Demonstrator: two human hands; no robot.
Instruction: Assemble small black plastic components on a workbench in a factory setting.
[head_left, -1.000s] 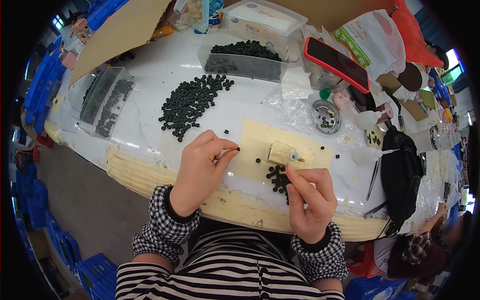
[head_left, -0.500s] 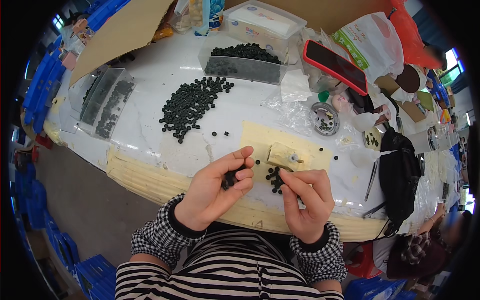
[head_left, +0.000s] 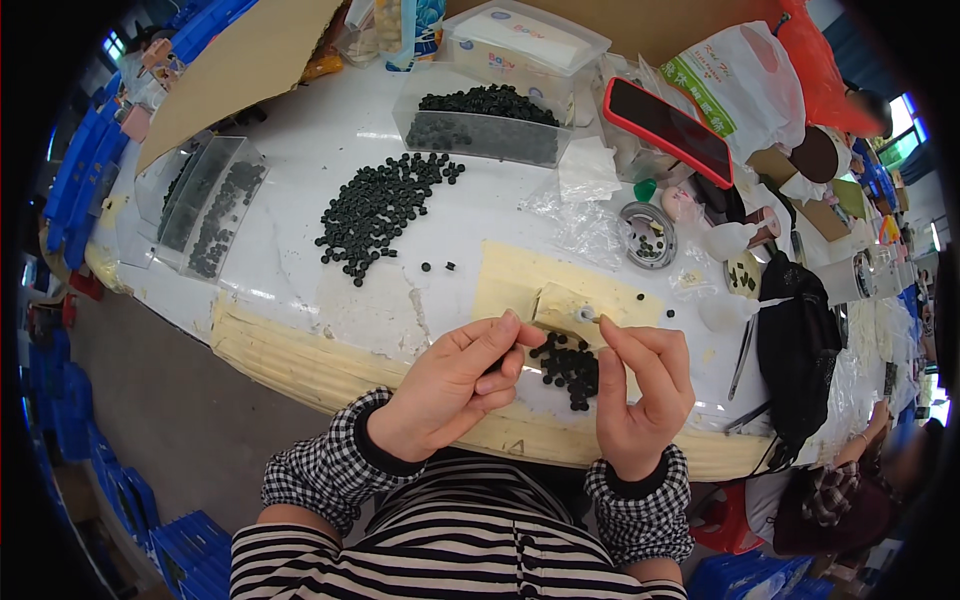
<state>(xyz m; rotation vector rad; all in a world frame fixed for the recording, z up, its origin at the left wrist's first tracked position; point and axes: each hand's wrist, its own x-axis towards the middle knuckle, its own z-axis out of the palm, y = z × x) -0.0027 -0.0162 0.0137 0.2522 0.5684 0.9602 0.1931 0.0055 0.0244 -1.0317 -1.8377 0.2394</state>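
My left hand [head_left: 455, 385] is closed over small round black pieces [head_left: 493, 368], partly hidden by its fingers. Its thumb and index fingertip meet at the near left corner of a cream block [head_left: 560, 308]. A small metal pin [head_left: 590, 316] sticks out at that block's right end. Against the pin rests the index fingertip of my right hand [head_left: 645, 395]; the thumb is apart from it below, and nothing shows between them. Between my hands, next to the block, lies a small pile of black round pieces [head_left: 570, 373] on the table.
A larger heap of black pieces [head_left: 372, 215] lies left of centre. Behind it stands a clear bin [head_left: 480, 140] of more pieces; another clear bin [head_left: 225, 205] is at the left. A red-edged phone [head_left: 670, 132], a round tin [head_left: 648, 237] and a black bag [head_left: 800, 350] are at the right.
My left hand has moved right, up to the block, and its fingers have closed further over the pieces. My right hand has risen from the small pile to the pin.
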